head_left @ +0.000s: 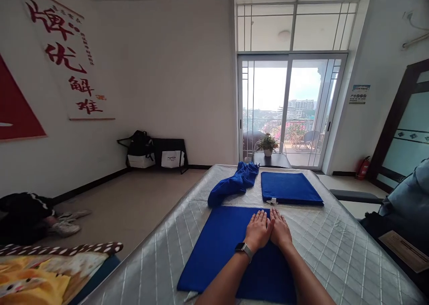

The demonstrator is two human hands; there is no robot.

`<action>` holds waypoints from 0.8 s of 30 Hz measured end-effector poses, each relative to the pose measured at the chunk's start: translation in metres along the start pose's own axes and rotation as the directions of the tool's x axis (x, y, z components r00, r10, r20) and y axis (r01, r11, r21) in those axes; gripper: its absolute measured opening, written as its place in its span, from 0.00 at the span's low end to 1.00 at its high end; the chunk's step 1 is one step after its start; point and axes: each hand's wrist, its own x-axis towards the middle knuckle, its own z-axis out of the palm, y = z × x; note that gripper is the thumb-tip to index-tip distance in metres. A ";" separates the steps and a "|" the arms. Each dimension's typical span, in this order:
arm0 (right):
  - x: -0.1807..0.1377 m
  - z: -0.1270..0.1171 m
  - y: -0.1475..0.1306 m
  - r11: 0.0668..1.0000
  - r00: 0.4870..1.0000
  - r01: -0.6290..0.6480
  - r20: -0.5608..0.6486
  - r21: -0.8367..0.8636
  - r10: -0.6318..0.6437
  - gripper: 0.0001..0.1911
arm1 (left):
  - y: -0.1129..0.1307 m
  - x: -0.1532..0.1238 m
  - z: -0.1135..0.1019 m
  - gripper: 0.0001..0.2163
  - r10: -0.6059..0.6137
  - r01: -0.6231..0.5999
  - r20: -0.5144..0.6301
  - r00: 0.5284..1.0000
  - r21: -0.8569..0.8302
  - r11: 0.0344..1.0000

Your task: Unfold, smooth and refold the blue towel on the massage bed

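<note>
A blue towel (217, 247) lies spread flat on the grey quilted mattress (335, 251) in front of me. My left hand (258, 230), with a watch on its wrist, and my right hand (279, 228) rest side by side on the towel's far right part, palms down and fingers stretched out flat. Neither hand holds anything. Beyond them lies a neatly folded blue towel (290, 188). A crumpled blue towel (233, 184) sits to its left.
A dark chair or sofa with grey cloth (402, 202) stands at the right of the mattress. A patterned blanket (50, 273) lies at the lower left. Bags (150, 153) stand against the far wall, and a potted plant (267, 144) stands by the balcony door.
</note>
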 end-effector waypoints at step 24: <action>-0.020 -0.021 -0.020 0.998 0.996 -0.049 -0.070 -0.026 0.047 0.32 | -0.179 -0.073 -0.049 0.41 -0.301 0.311 -0.090 0.949 0.122 0.943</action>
